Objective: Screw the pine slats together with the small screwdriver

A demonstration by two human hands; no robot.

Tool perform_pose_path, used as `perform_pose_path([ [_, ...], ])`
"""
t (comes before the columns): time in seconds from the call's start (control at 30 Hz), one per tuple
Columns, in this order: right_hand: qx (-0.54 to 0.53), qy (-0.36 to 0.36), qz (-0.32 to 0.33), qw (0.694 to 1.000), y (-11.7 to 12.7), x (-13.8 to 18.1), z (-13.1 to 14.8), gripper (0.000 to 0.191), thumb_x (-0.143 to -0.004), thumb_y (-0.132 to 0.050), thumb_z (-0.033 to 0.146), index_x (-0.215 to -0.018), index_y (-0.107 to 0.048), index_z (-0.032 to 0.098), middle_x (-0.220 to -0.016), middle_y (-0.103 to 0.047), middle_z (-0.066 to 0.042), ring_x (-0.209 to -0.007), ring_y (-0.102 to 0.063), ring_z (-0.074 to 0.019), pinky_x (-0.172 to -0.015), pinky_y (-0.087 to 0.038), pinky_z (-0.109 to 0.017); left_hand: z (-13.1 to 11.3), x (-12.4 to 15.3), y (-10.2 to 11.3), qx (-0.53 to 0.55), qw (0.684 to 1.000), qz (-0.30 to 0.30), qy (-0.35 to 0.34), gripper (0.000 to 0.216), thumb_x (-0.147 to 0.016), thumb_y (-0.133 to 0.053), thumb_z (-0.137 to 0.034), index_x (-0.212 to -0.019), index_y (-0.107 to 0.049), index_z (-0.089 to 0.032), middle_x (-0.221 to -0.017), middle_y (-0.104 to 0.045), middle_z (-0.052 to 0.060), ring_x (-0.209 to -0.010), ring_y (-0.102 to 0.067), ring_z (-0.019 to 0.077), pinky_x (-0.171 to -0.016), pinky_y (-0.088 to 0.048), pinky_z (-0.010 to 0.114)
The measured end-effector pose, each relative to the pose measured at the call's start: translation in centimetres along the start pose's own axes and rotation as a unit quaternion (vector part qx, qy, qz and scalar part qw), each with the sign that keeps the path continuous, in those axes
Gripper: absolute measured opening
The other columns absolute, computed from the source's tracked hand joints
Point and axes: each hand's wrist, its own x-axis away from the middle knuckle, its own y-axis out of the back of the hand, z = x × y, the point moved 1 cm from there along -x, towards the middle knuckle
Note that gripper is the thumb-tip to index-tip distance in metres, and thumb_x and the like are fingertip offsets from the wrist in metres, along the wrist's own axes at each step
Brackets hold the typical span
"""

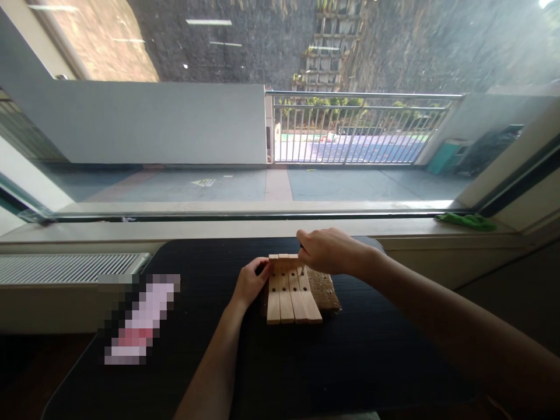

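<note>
Watching remotely, I feared the four drilled wooden slats [292, 290], lying side by side on a brown pad [326, 291] mid-way across the black table [350, 361], could fan apart (they looked loose), since my left hand [250, 284] merely curled around their left edge while my right hand [326, 251] pinched their far ends.

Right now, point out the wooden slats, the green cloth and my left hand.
wooden slats [292, 297]: head view, middle of the top face, below the holes.
green cloth [467, 220]: head view, middle of the cloth on the window sill.
left hand [250, 284]: head view, back of the hand, at the slats' left edge.
</note>
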Motion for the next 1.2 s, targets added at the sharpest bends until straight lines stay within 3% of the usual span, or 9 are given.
perform_pose_path([
  [0.47, -0.023, -0.006, -0.003, 1.000, -0.15, 0.22, -0.03, 0.032, -0.092, -0.037, 0.027, -0.108, -0.058, 0.009, -0.083, -0.070, -0.015, -0.070, -0.064, -0.0227, -0.052, -0.034, -0.030, 0.45, -0.31, -0.14, -0.001, 1.000, 0.004, 0.001, 0.041, -0.082, -0.058, -0.053, -0.096, -0.070, -0.017, -0.095, -0.074, 0.007, -0.089, -0.067, 0.0246, -0.079, -0.050, 0.032],
  [0.8, -0.024, -0.028, 0.034, 0.999, 0.10, 0.49, 0.05, 0.032, -0.095, -0.034, 0.025, -0.112, -0.055, 0.008, -0.082, -0.070, -0.016, -0.072, -0.066, -0.0240, -0.052, -0.036, -0.029, 0.49, -0.21, -0.12, -0.003, 1.000, 0.003, -0.001, 0.040, -0.083, -0.058, -0.053, -0.096, -0.071, -0.018, -0.094, -0.074, 0.007, -0.087, -0.068, 0.0242, -0.079, -0.050, 0.032],
  [1.2, 0.019, -0.019, 0.031, 0.999, 0.20, 0.09, 0.13, 0.035, -0.098, -0.042, 0.036, -0.115, -0.059, 0.010, -0.086, -0.072, -0.017, -0.081, -0.069, -0.0287, -0.056, -0.041, -0.031, 0.30, -0.16, -0.13, 0.001, 1.000, 0.003, 0.001, 0.040, -0.082, -0.058, -0.054, -0.096, -0.070, -0.018, -0.096, -0.074, 0.007, -0.089, -0.068, 0.0245, -0.078, -0.050, 0.031],
])
